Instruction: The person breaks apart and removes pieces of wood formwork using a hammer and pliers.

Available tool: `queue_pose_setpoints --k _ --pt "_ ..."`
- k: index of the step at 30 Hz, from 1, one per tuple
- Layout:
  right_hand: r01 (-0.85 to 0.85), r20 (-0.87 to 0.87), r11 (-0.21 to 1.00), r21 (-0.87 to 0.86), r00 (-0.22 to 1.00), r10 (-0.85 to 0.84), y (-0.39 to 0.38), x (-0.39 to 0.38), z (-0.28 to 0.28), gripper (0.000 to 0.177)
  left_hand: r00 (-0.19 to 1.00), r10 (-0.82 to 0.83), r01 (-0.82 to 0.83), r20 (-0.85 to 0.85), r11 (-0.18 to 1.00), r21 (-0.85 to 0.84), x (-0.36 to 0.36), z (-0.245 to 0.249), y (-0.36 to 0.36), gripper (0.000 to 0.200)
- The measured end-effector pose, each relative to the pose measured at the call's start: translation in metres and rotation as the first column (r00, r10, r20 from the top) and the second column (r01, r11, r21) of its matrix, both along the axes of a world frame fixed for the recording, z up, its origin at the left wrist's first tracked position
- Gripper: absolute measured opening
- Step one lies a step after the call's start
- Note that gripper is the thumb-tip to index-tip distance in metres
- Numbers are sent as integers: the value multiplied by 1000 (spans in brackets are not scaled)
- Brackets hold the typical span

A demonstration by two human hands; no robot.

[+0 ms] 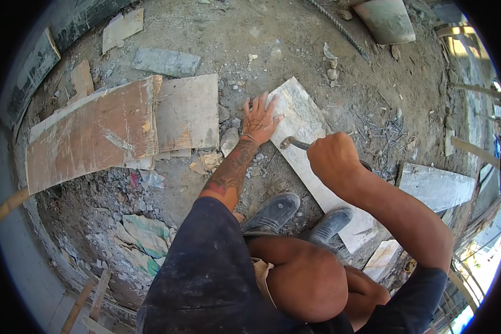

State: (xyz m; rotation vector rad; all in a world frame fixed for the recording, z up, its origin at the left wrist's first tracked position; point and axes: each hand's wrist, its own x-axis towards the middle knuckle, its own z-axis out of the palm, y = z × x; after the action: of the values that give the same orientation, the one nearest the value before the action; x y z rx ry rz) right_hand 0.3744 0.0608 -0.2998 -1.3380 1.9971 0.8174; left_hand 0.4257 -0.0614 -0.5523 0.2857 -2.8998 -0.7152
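Observation:
A long whitish, dusty board [303, 106] lies on the dirt in front of my feet. My left hand [259, 119] rests with spread fingers along its left edge, near the far end. Closed in a fist, my right hand [335, 161] grips a dark metal pry bar [299, 143] above the board. The bar's hooked end sits close over the board's surface, and a bit of dark metal shows behind the fist. One of my grey boots [331, 222] overlaps the board's right-hand side, while the other boot [275, 211] stands left of it.
Stacked plywood sheets [94, 133] lie at the left. Loose nails [381, 136] are scattered right of the board, near another grey panel [437, 185]. A steel rod [339, 29] and a curved sheet [387, 22] lie farther off. Rubble and torn sacking [145, 236] cover the lower left.

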Motion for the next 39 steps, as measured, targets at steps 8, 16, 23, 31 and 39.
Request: queue_pose_setpoints --k 8,16,23,31,39 --pt "685 570 721 103 554 -607 98 -25 -26 24 1000 13 -13 -27 1000 -4 -3 0 0 59" --pt "421 211 907 -19 888 -408 83 0 2 28 998 -6 4 62 999 33 -3 4 -1 58" --pt "709 560 668 -227 656 -506 156 19 -54 28 997 0 -7 76 996 88 -4 5 -2 58" --pt "631 311 612 -477 772 -553 205 72 -146 29 994 -38 32 99 997 67 -4 0 -5 58" --pt "783 471 570 -248 612 -636 173 67 -67 29 993 -40 40 114 999 9 -5 -2 -7 60"
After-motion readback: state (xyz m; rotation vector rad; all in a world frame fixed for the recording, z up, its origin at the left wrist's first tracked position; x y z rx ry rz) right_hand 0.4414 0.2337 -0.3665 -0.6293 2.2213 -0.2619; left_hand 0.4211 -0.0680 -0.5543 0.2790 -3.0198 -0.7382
